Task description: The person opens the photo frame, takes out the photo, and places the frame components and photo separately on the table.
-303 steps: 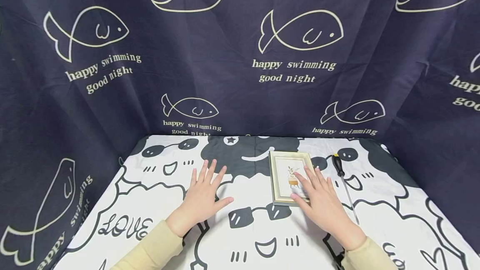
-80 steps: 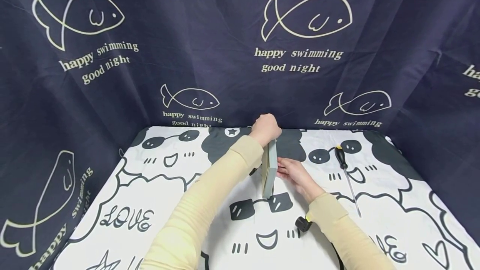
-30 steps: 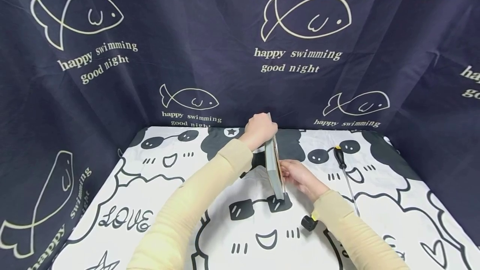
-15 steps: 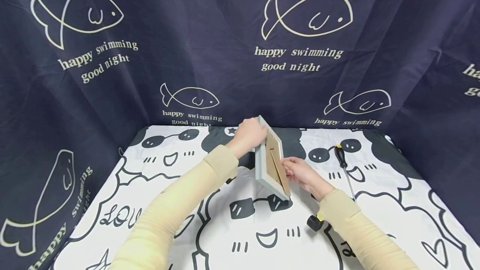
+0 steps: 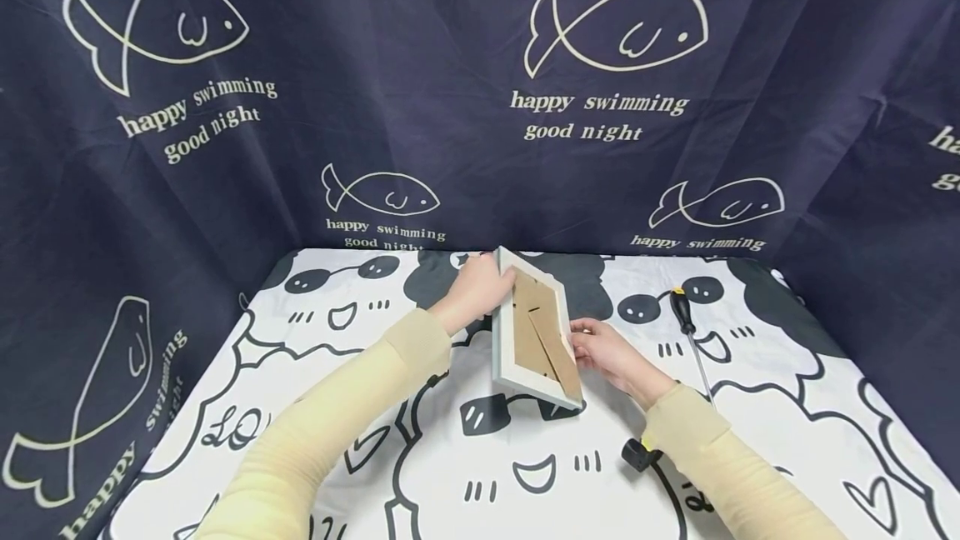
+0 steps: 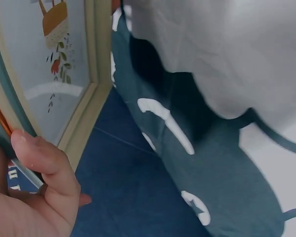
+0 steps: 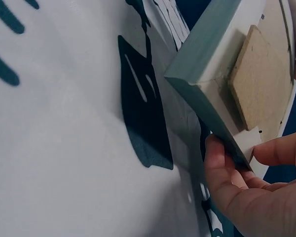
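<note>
Both my hands hold a picture frame (image 5: 536,327) tilted up over the cloth, its brown backboard and pale border facing me. My left hand (image 5: 480,286) grips the frame's upper left edge. On the opposite side, my right hand (image 5: 606,350) pinches the right edge; in the right wrist view, thumb and fingers (image 7: 274,150) close on the border near a corner. A brown stand leg (image 5: 551,348) slants across the backboard. The left wrist view catches the glazed front with its plant picture (image 6: 59,49), hidden from the head view.
To the right lies a screwdriver (image 5: 681,311) with a black and yellow handle, its shaft running toward my right sleeve. A cloth (image 5: 562,490) with cartoon faces covers the table. Dark blue curtains (image 5: 465,98) with fish drawings enclose the back and sides.
The frame lay face up under my right hand at first, then stood edge-on between both hands. Since then its back has turned toward me, as my left hand moved left and down.
</note>
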Tool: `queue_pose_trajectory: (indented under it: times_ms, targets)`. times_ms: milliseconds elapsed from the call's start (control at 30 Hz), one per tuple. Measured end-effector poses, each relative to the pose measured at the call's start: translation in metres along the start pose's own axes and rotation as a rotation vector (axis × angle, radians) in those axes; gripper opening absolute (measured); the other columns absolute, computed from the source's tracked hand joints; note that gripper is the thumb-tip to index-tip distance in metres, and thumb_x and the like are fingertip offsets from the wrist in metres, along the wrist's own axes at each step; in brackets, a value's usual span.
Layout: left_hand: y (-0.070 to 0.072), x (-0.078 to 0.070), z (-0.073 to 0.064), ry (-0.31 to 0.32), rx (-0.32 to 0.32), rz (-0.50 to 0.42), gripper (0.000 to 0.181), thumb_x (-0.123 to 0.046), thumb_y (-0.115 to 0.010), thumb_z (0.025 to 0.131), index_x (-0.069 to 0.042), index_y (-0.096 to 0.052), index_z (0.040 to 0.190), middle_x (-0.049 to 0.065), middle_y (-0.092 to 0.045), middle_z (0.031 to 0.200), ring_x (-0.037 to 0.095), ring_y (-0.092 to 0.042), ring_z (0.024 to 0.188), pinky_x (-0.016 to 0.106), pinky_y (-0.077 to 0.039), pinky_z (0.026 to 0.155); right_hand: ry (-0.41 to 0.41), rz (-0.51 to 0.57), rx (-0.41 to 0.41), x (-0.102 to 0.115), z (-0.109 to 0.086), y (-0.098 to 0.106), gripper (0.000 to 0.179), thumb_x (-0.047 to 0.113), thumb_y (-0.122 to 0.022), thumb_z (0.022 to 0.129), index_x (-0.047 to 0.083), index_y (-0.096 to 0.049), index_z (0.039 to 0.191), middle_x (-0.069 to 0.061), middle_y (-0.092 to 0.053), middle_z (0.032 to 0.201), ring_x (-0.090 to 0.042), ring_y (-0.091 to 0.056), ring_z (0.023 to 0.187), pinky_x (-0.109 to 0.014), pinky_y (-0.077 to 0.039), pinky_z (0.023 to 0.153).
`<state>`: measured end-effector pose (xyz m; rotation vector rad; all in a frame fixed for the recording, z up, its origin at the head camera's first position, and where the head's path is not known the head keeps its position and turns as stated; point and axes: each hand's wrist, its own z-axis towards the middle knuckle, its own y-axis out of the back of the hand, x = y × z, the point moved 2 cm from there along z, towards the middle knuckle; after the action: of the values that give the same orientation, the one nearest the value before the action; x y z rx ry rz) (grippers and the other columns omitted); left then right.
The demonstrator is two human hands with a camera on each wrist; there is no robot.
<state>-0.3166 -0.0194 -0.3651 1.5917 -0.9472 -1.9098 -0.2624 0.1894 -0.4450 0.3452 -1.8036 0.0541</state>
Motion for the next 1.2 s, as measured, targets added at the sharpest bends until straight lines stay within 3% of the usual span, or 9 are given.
queue_pose_trajectory:
  times_ms: [200,333,567,933,1033,1200]
  targets:
    - [-0.005,0.021,-0.003,0.0,0.045,-0.048,0.033,-0.03,-0.042,0.096,-0.006,-0.054,0.078,0.006,-0.054,0.043,0.012,-0.049,0.029,0.031,-0.047,0.036,-0.007,0.001,0.003,-0.003,-0.002,0.0,0.041,0.003,-0.044,0.096,-0.016,-0.033,0.131,0.001,-0.057,0.081,-0.006,-0.055,0.069,-0.022,-0.05,0.065]
    - [-0.009,0.035,-0.007,0.05,0.085,-0.132,0.033,-0.033,-0.043,0.097,-0.005,-0.054,0.083,0.006,-0.053,0.044,0.013,-0.05,0.031,0.039,-0.052,0.043,-0.018,0.004,0.01,-0.005,-0.003,0.0,0.041,0.004,-0.044,0.097,-0.015,-0.033,0.132,0.001,-0.056,0.082,-0.006,-0.055,0.069,-0.022,-0.05,0.065]
    - [-0.017,0.055,-0.011,0.094,0.148,-0.202,0.038,-0.034,-0.042,0.098,0.001,-0.055,0.094,0.012,-0.059,0.052,0.016,-0.055,0.034,0.035,-0.052,0.042,-0.028,0.016,0.025,-0.008,-0.003,0.001,0.041,0.007,-0.044,0.097,-0.013,-0.033,0.132,0.001,-0.055,0.079,-0.005,-0.055,0.065,-0.023,-0.05,0.062]
    - [-0.027,0.074,-0.012,0.108,0.207,-0.167,0.057,-0.036,-0.039,0.1,0.015,-0.045,0.124,0.013,-0.06,0.054,0.019,-0.059,0.038,0.034,-0.053,0.044,-0.019,-0.017,0.0,-0.014,-0.003,-0.002,0.044,0.008,-0.048,0.096,-0.013,-0.035,0.132,-0.001,-0.052,0.082,-0.006,-0.055,0.067,-0.024,-0.051,0.061]
    - [-0.03,0.078,-0.014,0.101,0.208,-0.146,0.056,-0.036,-0.039,0.1,0.015,-0.046,0.122,0.011,-0.061,0.053,0.019,-0.059,0.038,0.033,-0.053,0.044,0.0,-0.039,-0.01,-0.015,-0.002,-0.003,0.043,0.007,-0.048,0.095,-0.014,-0.036,0.131,-0.003,-0.053,0.083,-0.008,-0.056,0.067,-0.024,-0.052,0.061]
    - [-0.033,0.082,-0.015,0.084,0.194,-0.113,0.047,-0.034,-0.039,0.101,0.01,-0.054,0.104,0.01,-0.06,0.052,0.018,-0.058,0.036,0.031,-0.051,0.041,0.022,-0.101,-0.029,-0.017,-0.001,-0.005,0.041,0.006,-0.049,0.094,-0.015,-0.039,0.128,-0.004,-0.055,0.081,-0.009,-0.058,0.066,-0.026,-0.054,0.063]
